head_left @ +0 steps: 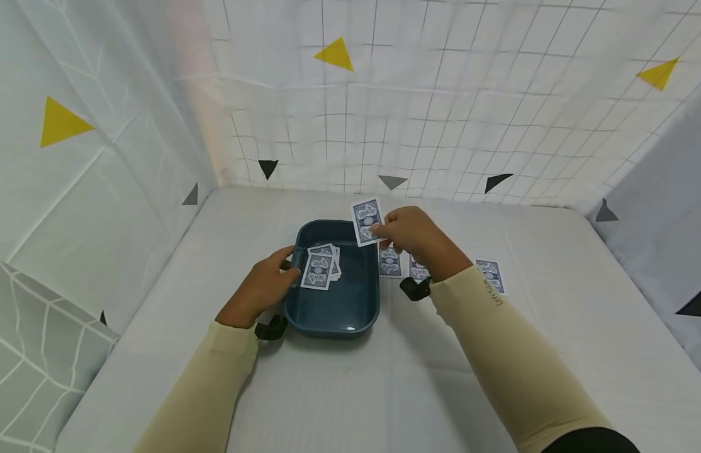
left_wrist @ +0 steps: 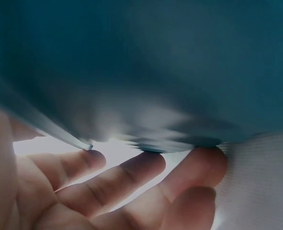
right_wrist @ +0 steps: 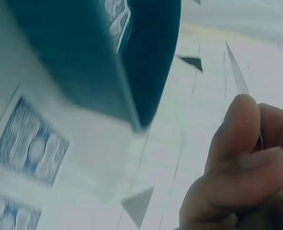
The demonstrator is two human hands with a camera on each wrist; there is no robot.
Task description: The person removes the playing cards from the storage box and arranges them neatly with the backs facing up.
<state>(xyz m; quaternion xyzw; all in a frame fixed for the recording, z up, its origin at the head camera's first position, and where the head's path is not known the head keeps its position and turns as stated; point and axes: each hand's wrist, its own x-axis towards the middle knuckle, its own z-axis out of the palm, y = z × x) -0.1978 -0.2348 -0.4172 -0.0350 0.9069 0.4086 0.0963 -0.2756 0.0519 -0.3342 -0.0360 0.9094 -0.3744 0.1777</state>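
My right hand (head_left: 421, 236) pinches a blue-backed playing card (head_left: 364, 217) between thumb and fingers. It holds the card tilted up over the far right rim of a dark teal tray (head_left: 347, 308). In the right wrist view this card (right_wrist: 236, 69) shows almost edge-on. At the tray's left side my left hand (head_left: 260, 286) grips the wall, thumb over the rim. The fingertips (left_wrist: 206, 165) lie against the outside of the tray in the left wrist view. Several overlapping cards (head_left: 316, 274), backs up, lie inside the tray toward its left wall.
To the right of the tray lie two cards, one (head_left: 391, 265) close by the wall and another (head_left: 417, 270) partly hidden by the right hand. A further card (head_left: 490, 275) is beyond the right wrist. White patterned curtains (head_left: 350, 126) surround the white-covered table (head_left: 350, 402).
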